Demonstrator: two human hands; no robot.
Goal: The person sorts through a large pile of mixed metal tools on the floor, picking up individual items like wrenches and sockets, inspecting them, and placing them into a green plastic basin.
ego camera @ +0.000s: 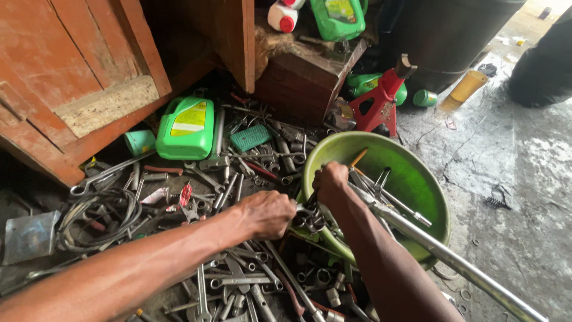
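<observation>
Near edge first: long metal pipe [453, 259] runs from bottom right up toward the green basin [417, 185], w/ its front end under the right forearm. Left hand [265, 213] curled shut, knuckles up, fingers closed on a dark metal part [307, 217] at the basin's near rim. Right hand [329, 182] fisted tight just above it, gripping what looks like the top of the same part; can't tell exactly where fingers sit. To do this well, I'd say: keep both wrists firm, hold the part square, don't let the pipe roll. Around them, a heap of wrenches [238, 280]. Further back, green jug [187, 127], then red jack stand [381, 101].
</observation>
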